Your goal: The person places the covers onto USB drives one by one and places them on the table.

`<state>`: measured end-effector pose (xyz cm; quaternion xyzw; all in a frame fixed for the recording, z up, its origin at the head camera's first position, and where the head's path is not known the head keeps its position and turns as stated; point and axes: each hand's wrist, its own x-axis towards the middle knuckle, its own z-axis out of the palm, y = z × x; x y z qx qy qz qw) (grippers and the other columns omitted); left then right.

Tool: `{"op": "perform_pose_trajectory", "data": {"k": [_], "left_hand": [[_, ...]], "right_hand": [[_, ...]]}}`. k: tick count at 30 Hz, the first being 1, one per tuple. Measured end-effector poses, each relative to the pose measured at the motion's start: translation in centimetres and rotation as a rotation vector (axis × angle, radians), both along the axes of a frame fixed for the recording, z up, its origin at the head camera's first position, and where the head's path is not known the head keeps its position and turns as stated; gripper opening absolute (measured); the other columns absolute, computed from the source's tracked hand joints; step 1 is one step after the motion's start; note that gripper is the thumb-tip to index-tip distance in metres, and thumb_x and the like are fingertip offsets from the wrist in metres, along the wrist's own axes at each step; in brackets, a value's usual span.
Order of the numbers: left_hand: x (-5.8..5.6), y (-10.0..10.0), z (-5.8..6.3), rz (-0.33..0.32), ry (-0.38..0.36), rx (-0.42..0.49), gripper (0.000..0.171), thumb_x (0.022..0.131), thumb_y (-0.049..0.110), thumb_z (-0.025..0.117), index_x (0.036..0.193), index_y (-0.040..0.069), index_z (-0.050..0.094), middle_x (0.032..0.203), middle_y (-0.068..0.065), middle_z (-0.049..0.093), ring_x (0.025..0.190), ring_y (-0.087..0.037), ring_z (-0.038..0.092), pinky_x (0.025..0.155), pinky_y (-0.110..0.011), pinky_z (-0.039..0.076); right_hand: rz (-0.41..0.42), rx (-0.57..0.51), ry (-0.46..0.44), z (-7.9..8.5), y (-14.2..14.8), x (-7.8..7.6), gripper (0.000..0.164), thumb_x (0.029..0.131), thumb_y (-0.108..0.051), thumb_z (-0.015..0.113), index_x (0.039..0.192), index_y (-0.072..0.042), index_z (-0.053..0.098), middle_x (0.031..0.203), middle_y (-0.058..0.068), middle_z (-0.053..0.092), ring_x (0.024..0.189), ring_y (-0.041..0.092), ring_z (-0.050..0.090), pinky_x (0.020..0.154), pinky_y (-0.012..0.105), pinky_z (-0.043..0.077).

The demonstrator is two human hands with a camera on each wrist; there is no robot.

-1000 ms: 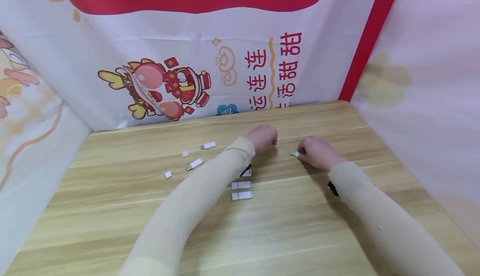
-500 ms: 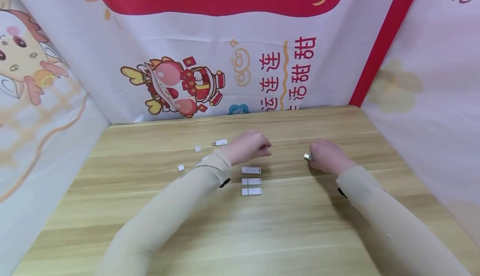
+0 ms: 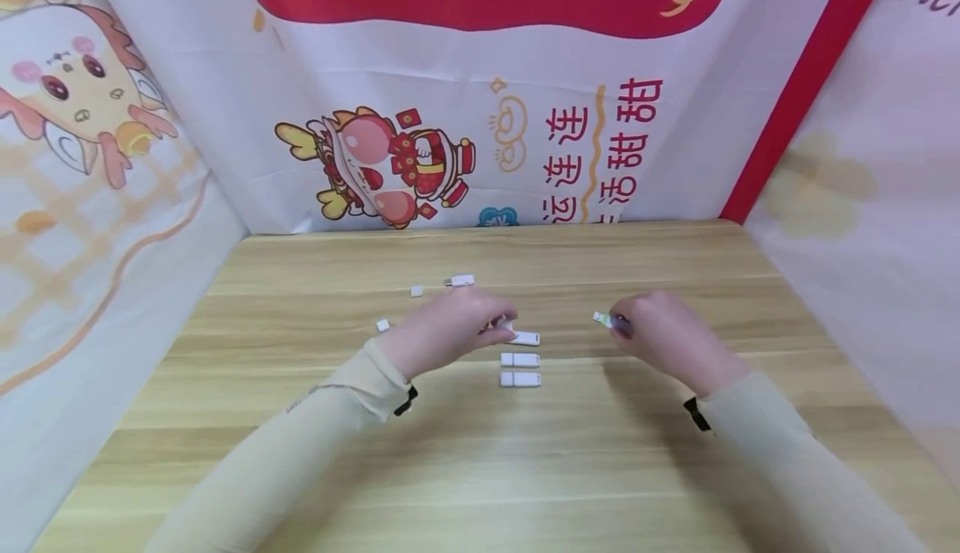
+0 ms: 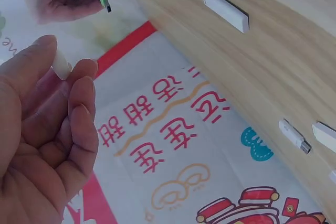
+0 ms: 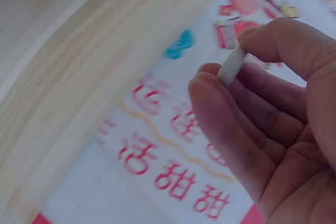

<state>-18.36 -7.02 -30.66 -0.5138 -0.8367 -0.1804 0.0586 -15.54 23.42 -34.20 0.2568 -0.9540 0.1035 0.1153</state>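
Note:
My left hand [image 3: 457, 328] pinches a small white USB stick cap [image 4: 61, 65] between thumb and forefinger, above the near row of sticks. Between the thumb and fingers of my right hand [image 3: 671, 336] is a white USB flash drive [image 5: 232, 65]; its bare connector end [image 3: 600, 318] with a green band points left, toward the other hand. A gap separates cap and drive. Two capped sticks [image 3: 521, 379] [image 3: 521, 359] lie in a row, and behind them one more stick [image 3: 527, 339] is partly covered by my left fingers.
Farther back on the wooden table [image 3: 637, 470] lies an uncapped flash drive [image 3: 461, 280]. Two loose white caps [image 3: 417, 291] [image 3: 383, 325] sit to its left. Printed cloth walls [image 3: 420, 61] stand behind the table and at both sides.
My left hand has moved left and nearer, to beside the row of sticks. The right hand has tilted the flash drive, so its connector points left. The head view has swung left.

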Motion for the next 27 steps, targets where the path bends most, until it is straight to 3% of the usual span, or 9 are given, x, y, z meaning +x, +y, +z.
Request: {"op": "perform_pose_trajectory", "data": {"k": [6,10,15,20,27], "left_hand": [[2.4,-1.5,0.2,-0.002,0.067,0.036,0.026,0.088,0.022,0.076,0.107,0.006,0.072,0.092,-0.001,0.072,0.076,-0.009,0.064,0.072,-0.021,0.055],[3.8,-2.3,0.5,-0.02,0.124,0.041,0.018,0.09,0.023,0.074,0.098,0.007,0.069,0.082,0.003,0.067,0.071,-0.009,0.058,0.067,-0.021,0.052],[5.3,-3.0,0.8,-0.052,0.203,0.058,0.02,0.089,0.02,0.075,0.1,0.004,0.069,0.085,0.0,0.069,0.076,-0.012,0.063,0.073,-0.022,0.055],[6.2,-3.5,0.8,-0.048,0.187,0.057,0.03,0.088,0.021,0.075,0.11,0.002,0.07,0.096,-0.005,0.073,0.082,-0.013,0.068,0.079,-0.023,0.056],[7.0,-3.8,0.4,-0.018,0.206,0.074,0.029,0.089,0.025,0.074,0.106,0.002,0.072,0.09,-0.003,0.072,0.078,-0.011,0.065,0.076,-0.021,0.056]], "right_hand": [[0.07,-0.046,0.125,0.6,-2.0,1.8,0.016,0.075,0.002,0.08,0.073,-0.006,0.066,0.063,-0.004,0.056,0.053,0.007,0.046,0.051,0.024,0.048],[0.084,-0.054,0.13,1.1,-3.1,3.1,0.018,0.071,0.002,0.085,0.079,-0.004,0.07,0.07,0.0,0.061,0.057,0.007,0.051,0.055,0.024,0.054],[0.115,-0.07,0.136,1.6,-4.1,4.6,0.022,0.07,0.006,0.083,0.085,-0.004,0.07,0.075,0.001,0.063,0.062,0.009,0.055,0.058,0.025,0.055],[0.13,-0.097,0.144,1.9,-5.2,6.0,0.028,0.07,0.006,0.085,0.094,-0.003,0.074,0.084,0.004,0.069,0.07,0.012,0.064,0.063,0.027,0.058],[0.177,-0.157,0.222,2.1,-6.3,7.4,0.036,0.066,0.006,0.088,0.098,-0.001,0.074,0.089,0.005,0.07,0.072,0.012,0.067,0.062,0.025,0.058]]}}
